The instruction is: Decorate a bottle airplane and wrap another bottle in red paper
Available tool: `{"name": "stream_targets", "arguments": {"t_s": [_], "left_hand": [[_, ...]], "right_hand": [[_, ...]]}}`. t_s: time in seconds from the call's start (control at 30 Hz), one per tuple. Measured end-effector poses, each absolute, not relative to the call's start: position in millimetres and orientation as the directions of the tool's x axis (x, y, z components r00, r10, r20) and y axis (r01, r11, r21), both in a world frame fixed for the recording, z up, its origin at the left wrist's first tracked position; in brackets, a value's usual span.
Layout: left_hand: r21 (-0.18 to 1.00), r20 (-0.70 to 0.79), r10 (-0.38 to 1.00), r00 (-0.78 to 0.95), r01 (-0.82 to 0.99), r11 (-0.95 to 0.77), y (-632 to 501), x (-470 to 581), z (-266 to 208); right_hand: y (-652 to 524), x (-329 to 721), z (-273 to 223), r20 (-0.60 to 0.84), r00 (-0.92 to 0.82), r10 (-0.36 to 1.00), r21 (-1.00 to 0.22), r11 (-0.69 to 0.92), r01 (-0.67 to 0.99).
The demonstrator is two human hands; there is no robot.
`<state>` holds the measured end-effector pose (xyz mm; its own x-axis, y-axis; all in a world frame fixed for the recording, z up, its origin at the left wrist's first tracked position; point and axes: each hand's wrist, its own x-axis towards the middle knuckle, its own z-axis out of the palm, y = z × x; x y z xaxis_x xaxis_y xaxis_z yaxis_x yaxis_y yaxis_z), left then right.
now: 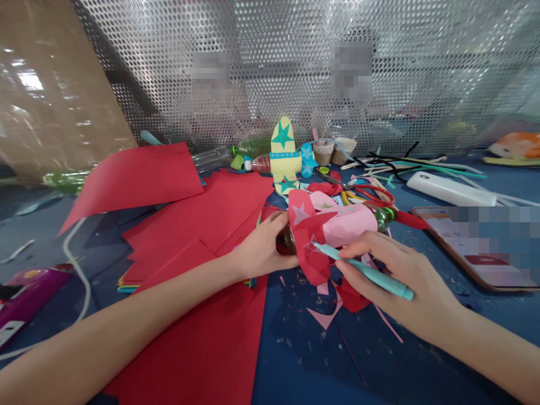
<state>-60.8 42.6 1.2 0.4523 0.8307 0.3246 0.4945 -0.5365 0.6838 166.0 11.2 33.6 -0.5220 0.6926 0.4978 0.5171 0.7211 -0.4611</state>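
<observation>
My left hand (268, 244) is closed around the base end of a plastic bottle (286, 241) that lies on its side. Pink paper (350, 224) wraps the bottle's body, and its green-capped neck (383, 216) points right. A red paper wing piece (312, 270) stands across it, bearing a pale star near the top and an outlined star lower down. Pinched in my right hand (388, 270) is a light-blue marker pen (371, 277), its tip at the lower star. Whether the tip touches the paper I cannot tell.
Red paper sheets (202, 332) cover the left side. Behind stand a yellow paper-covered bottle craft (283, 160) and two small pots (324, 152). Red-handled scissors (377, 194), a phone (476, 247) and a white device (451, 188) lie right. Paper scraps (324, 315) litter the front.
</observation>
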Motion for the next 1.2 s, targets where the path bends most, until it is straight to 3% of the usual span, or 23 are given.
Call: {"name": "stream_targets", "arguments": {"t_s": [1.2], "left_hand": [[0.665,0.350,0.817,0.459,0.493,-0.562,44.0,-61.6,-2.1]], "right_hand": [[13.1,166.5,31.5,0.524,-0.487,0.699,-0.459,0.713,0.529]]}}
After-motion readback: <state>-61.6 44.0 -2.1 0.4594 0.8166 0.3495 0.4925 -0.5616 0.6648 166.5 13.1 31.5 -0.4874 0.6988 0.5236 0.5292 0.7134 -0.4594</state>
